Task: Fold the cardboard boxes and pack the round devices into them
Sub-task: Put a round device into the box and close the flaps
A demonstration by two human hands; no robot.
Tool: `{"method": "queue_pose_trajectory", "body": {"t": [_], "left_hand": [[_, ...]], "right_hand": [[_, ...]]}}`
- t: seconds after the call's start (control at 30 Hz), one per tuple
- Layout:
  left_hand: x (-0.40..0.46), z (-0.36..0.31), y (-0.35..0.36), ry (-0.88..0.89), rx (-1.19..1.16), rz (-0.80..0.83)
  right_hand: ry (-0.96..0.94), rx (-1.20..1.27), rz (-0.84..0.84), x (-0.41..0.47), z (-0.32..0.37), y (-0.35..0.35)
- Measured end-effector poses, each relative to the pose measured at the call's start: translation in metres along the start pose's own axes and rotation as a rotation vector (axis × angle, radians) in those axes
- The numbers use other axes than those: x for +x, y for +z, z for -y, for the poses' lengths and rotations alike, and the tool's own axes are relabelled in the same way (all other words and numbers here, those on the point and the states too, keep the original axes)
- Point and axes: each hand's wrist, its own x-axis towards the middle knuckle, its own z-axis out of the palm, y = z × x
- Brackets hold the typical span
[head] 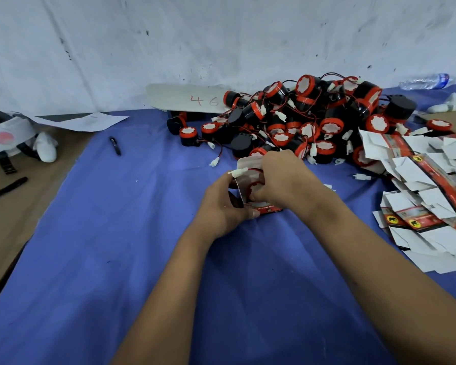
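two bare forearms reach in from the bottom edge over a blue cloth (116,259) that covers the worktop. left hand (221,206) curls around the side and lower corner of a small open cardboard box (244,185), thumb on its printed red edge. right hand (282,177) has its fingers bent down into the box mouth, pinching a red and black round device (254,189) that sits partly inside; a white connector (238,172) on its wire sticks out over the box's top left corner. just right of the hands, a heap of flat unfolded boxes (429,196) spreads to the frame edge. behind the hands lies a pile of round devices (313,119) with tangled red and black wires. a black pen (115,146) lies on the cloth to the left. a plastic bottle (424,81) rests far right by the white wall.
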Motion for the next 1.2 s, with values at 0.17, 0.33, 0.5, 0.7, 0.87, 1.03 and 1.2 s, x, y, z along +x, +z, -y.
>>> {"method": "queue_pose_trajectory", "body": {"t": [0.17,0.33,0.5,0.7,0.87,1.03,1.2], "left_hand": [[-0.001,0.000,0.006,0.023,0.009,-0.076],[-0.005,0.003,0.006,0.127,0.166,-0.279],[-0.015,-0.012,0.010,0.433,0.197,-0.322],[-0.029,-0.038,0.031,0.491,0.203,-0.083],[-0.029,-0.041,0.035,0.383,0.400,-0.217],[-0.031,-0.052,0.041,0.161,0.576,-0.191],[-0.028,-0.056,0.052,0.050,0.754,-0.113]], "right_hand": [[-0.064,0.094,0.015,-0.005,-0.001,0.000],[0.018,0.087,0.017,-0.004,-0.006,0.003],[0.021,0.030,-0.016,-0.005,-0.002,0.004],[0.043,0.193,0.129,0.000,-0.016,-0.013],[0.069,0.319,0.256,0.003,-0.023,-0.030],[0.067,0.430,0.217,0.001,-0.026,-0.027],[0.084,0.502,0.194,-0.003,-0.025,-0.023]]}}
